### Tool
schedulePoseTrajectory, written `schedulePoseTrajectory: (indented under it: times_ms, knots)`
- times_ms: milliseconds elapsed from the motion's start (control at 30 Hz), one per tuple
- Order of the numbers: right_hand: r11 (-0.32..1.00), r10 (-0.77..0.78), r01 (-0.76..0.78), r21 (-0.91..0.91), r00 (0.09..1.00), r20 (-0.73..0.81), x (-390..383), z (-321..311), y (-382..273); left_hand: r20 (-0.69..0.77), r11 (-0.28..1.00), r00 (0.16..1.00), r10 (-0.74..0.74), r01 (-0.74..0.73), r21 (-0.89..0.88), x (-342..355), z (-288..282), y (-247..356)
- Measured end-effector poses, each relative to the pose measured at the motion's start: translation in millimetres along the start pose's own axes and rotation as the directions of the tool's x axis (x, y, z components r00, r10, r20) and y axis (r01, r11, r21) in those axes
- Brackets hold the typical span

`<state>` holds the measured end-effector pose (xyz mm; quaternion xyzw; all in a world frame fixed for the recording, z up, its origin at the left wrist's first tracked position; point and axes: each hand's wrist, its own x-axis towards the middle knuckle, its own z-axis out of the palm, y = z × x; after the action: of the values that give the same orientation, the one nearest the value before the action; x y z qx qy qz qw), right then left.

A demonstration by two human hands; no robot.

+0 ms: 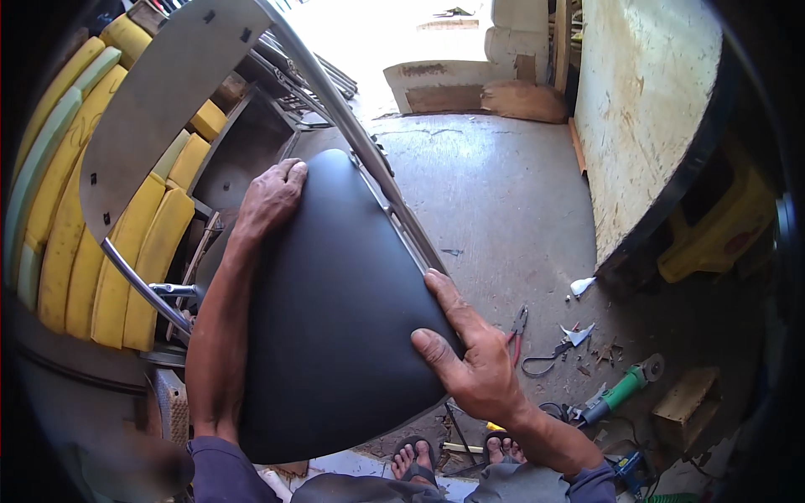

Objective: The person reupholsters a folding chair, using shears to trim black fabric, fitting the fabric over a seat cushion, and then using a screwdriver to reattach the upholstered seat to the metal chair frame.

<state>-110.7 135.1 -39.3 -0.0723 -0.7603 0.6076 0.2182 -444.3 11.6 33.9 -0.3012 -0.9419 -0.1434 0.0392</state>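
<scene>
A folding chair with a smooth black padded seat [344,310] lies across my lap, tilted, its metal tube frame [335,109] running along the seat's right edge. A flat grey-brown panel [159,109] is fixed to the frame at the upper left. My left hand [272,197] is closed over the seat's upper left edge, its fingers bent and partly out of sight. At the lower right edge my right hand [474,360] grips the seat, thumb on the black cover and forefinger stretched along the rim; its other fingers are mostly hidden.
Yellow foam pads [92,201] are stacked on the left. Red-handled pliers [518,331], a green angle grinder [625,390] and a wooden box [688,407] lie on the floor at right. Behind them leans a large pale board [646,109]. My sandalled feet show below.
</scene>
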Motion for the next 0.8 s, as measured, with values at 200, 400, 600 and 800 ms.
schedulePoseTrajectory:
  times_ms: [200,400,600,800]
  knots:
    - [0.997,-0.029,0.031,0.069,0.999,-0.023,-3,3,7,-0.016,0.999,0.999,-0.036,0.036,0.001,-3,4,-2]
    - [0.995,-0.093,0.094,0.027,0.995,-0.040,1,0,8,-0.024,0.995,0.995,0.097,-0.096,0.016,-4,11,-5]
    - [0.669,-0.363,0.235,-0.706,0.931,-0.034,16,-20,-36,-0.081,0.987,0.987,0.140,-0.133,0.089,2,26,-6]
    - [0.602,-0.283,0.525,-0.602,0.845,0.454,35,33,-83,-0.089,0.955,0.982,0.165,-0.136,0.264,-5,17,-41]
